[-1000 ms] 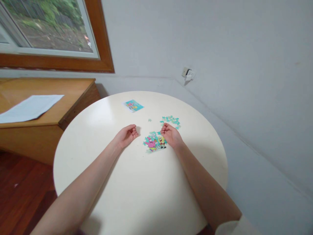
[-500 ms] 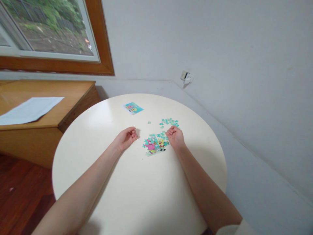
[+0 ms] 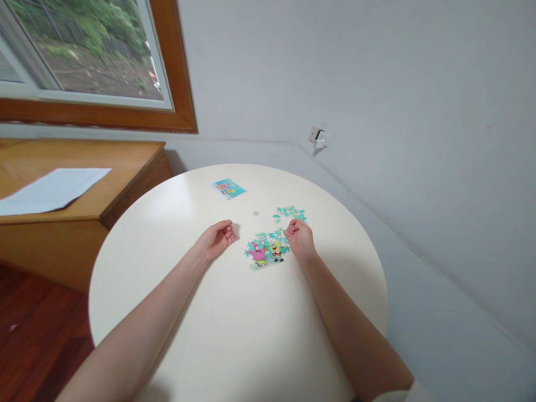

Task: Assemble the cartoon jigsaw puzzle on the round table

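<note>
A partly built cartoon jigsaw [image 3: 264,250] lies on the round cream table [image 3: 234,329]. My right hand [image 3: 298,238] rests at its right edge with the fingers curled in, close to a scatter of loose teal pieces [image 3: 290,213]; I cannot make out anything in the fingers. My left hand [image 3: 216,238] lies on the table to the left of the jigsaw, fingers loosely curled, touching no piece. A single loose piece [image 3: 255,213] sits beyond the jigsaw.
A small picture card [image 3: 228,188] lies near the table's far edge. A wooden desk [image 3: 104,184] with a sheet of paper [image 3: 52,188] stands at the left under a window. A wall socket [image 3: 318,136] is behind the table.
My right hand has slid a little to the right, off the jigsaw's top right corner and toward the loose pieces. The left hand has stayed put.
</note>
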A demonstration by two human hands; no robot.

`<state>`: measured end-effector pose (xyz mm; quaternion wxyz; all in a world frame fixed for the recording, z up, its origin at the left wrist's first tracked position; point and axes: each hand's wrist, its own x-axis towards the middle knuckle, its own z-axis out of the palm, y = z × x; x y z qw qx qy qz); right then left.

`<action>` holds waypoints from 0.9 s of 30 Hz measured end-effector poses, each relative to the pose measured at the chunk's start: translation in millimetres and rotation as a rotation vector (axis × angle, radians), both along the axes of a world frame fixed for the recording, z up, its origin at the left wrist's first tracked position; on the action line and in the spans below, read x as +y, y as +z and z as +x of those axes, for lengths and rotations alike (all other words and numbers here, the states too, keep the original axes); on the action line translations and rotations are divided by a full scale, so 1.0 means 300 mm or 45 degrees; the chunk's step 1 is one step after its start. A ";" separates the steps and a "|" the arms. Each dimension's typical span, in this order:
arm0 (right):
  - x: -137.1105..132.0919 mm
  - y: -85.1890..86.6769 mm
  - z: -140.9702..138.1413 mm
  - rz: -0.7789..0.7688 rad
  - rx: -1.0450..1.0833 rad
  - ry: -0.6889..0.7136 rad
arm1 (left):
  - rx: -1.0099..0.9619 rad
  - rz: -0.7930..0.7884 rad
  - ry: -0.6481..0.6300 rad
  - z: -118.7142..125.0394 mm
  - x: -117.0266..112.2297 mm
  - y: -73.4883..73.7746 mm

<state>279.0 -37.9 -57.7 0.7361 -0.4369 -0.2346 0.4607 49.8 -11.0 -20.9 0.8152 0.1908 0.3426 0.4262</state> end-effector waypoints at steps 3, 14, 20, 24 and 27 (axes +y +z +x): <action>0.001 -0.006 0.005 0.010 -0.029 0.015 | 0.009 0.002 0.003 0.000 -0.001 0.002; -0.001 0.001 0.002 -0.007 0.010 0.001 | -0.005 0.000 0.006 -0.001 0.000 -0.004; -0.005 0.009 -0.005 -0.013 0.035 -0.013 | -0.016 0.004 0.001 -0.003 0.003 -0.009; -0.003 0.007 -0.001 -0.019 0.019 -0.001 | -0.008 0.002 -0.004 -0.003 0.004 -0.011; -0.001 0.004 0.005 -0.022 -0.017 0.021 | 0.000 -0.003 0.004 -0.003 0.004 -0.010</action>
